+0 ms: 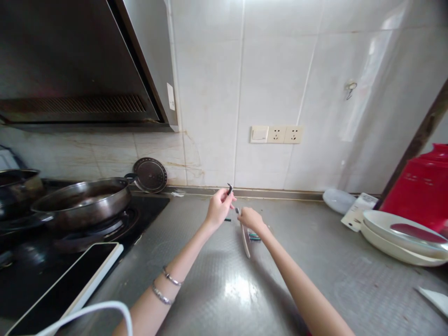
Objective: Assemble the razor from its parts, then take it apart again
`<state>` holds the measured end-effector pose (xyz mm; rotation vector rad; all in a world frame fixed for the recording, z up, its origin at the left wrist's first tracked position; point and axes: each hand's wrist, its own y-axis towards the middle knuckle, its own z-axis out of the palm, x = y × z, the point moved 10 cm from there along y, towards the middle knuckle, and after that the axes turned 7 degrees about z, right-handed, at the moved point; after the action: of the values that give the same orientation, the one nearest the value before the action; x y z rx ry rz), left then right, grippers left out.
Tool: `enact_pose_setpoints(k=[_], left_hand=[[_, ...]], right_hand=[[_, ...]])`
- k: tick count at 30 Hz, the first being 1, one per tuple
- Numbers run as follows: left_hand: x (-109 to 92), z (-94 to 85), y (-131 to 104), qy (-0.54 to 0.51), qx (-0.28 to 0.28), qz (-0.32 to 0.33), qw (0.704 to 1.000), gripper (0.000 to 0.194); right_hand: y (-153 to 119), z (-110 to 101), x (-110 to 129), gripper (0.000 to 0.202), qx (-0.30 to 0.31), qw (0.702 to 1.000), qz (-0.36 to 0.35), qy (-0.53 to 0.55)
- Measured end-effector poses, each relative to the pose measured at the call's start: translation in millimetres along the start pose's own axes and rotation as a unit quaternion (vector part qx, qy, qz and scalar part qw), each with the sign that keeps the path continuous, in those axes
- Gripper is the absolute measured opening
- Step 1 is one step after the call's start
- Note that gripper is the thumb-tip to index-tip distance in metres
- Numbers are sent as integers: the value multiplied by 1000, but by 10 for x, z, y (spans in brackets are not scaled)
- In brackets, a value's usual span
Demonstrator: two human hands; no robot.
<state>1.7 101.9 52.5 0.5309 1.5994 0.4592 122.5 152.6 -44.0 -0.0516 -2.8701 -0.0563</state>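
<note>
Pinched between the fingertips of my left hand [220, 205] is a small black piece [230, 189] with a bent, thin top end; its kind is too small to make out. My right hand [251, 218], just right of it, closes around a slim pale handle [245, 245] that has a dark tip poking out past the fingers. This handle slants down toward me over the counter. Beside it, partly behind my right wrist, lie several short dark-green sticks [255, 237]. Another short dark stick [227, 220] lies on the metal counter [206, 275] between my hands.
To the left, a steel pan [87, 200] sits on the black stove [38, 261], with a phone [70, 289] and white cable [101, 305] nearer me. Stacked plates [395, 254], a white box [360, 211] and a red container [416, 186] stand right. Wall sockets [276, 135] are behind.
</note>
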Motion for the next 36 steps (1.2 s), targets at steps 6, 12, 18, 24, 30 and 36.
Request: enact_pose_setpoints(k=[6, 12, 18, 24, 30, 36], left_hand=[[-144, 53, -2, -37, 21, 13, 999, 20], [-67, 82, 5, -34, 32, 22, 999, 19], [-44, 247, -72, -44, 67, 17, 997, 24], [-105, 464, -226, -25, 117, 23, 992, 23], [-199, 491, -271, 40, 124, 38, 991, 21], [-350, 513, -292, 30, 138, 61, 988, 18]], right_hand=[[6, -551, 9, 33, -54, 994, -30, 94], [-296, -1288, -123, 29, -115, 907, -120, 388], [-846, -1504, -91, 46, 32, 859, -230, 456], [-1074, -1711, -228, 43, 33, 900, -228, 371], [-1167, -1718, -209, 37, 59, 925, -217, 308], [-1208, -1625, -91, 35, 89, 918, -257, 288]])
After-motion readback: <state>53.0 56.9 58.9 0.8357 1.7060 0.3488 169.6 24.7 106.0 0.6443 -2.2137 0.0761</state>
